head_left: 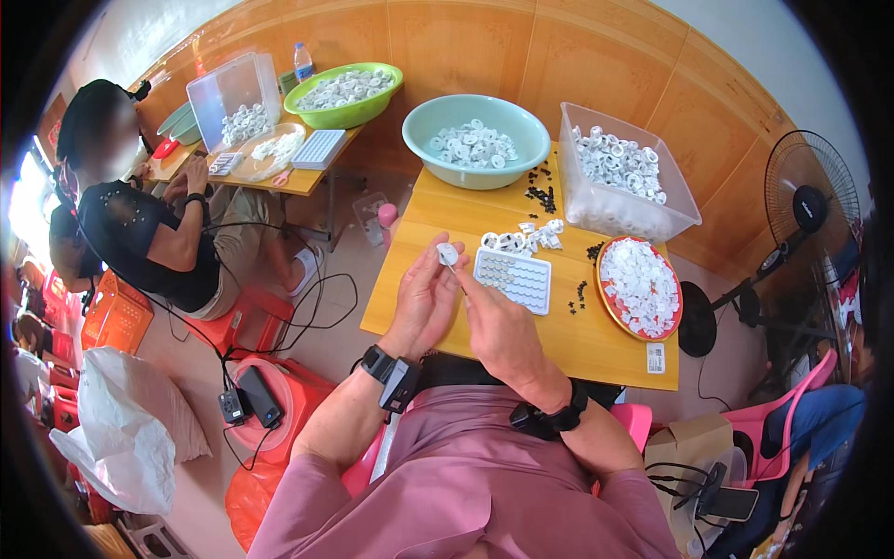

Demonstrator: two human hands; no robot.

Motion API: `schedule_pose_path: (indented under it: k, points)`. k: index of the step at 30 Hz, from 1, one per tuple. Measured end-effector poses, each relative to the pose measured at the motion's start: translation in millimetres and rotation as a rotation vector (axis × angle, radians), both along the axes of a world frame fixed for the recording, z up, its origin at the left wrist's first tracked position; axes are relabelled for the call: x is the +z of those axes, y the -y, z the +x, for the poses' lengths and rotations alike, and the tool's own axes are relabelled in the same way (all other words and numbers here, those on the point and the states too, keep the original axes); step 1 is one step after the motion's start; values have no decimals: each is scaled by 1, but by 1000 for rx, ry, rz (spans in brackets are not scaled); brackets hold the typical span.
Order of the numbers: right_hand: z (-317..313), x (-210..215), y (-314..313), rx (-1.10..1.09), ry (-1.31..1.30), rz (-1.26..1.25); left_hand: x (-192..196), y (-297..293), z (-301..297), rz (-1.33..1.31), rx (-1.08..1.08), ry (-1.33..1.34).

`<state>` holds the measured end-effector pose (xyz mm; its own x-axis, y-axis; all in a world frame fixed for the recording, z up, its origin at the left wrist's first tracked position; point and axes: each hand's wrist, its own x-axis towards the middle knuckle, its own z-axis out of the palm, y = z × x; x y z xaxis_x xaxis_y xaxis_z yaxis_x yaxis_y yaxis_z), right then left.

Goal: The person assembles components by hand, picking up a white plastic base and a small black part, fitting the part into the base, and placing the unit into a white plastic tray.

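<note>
You can't make out the detail of the white piece (pixel 448 253): it is too small, and the fingers of your left hand (pixel 421 306) cover part of it. Your right hand (pixel 507 333) hides most of the thin tool (pixel 455 271), so you can't tell its kind. The black bits (pixel 542 197) are too tiny to identify. The seated co-worker's head (pixel 107 140) is blurred, and the dark rim cuts off the person in blue (pixel 827 424) at your right.

The wooden table (pixel 587 352) bore a basin (pixel 475 177) at 11 o'clock and a clear bin (pixel 683 218) at 1. Near the middle lay a tray (pixel 531 301), white parts (pixel 523 241) just off its 12. A plate (pixel 603 291) sat at 3, a card (pixel 656 359) at 4; black bits (pixel 543 197) lay at 12.
</note>
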<state>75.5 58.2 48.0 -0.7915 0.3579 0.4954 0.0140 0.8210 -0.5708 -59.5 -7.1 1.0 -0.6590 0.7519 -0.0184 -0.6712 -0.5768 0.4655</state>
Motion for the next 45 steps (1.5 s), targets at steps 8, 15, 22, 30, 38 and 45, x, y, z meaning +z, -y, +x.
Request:
schedule_pose_path:
  k: [8,15,22,30,38,45]
  points:
    - [-9,-5,0,4,39,3,-1,-4,1,-30,41,8]
    - [-12,-3,0,16,84,-58,-4,-3,0,-53,48,40]
    - [-12,-1,-1,21,97,-82,-3,-3,0,-60,35,29]
    - [-15,-3,2,23,95,-69,-4,-3,0,-37,60,43]
    - [-16,-1,6,23,66,-104,-3,-3,0,-16,72,56]
    - [-16,-5,7,19,64,-116,-2,-3,1,-24,92,63]
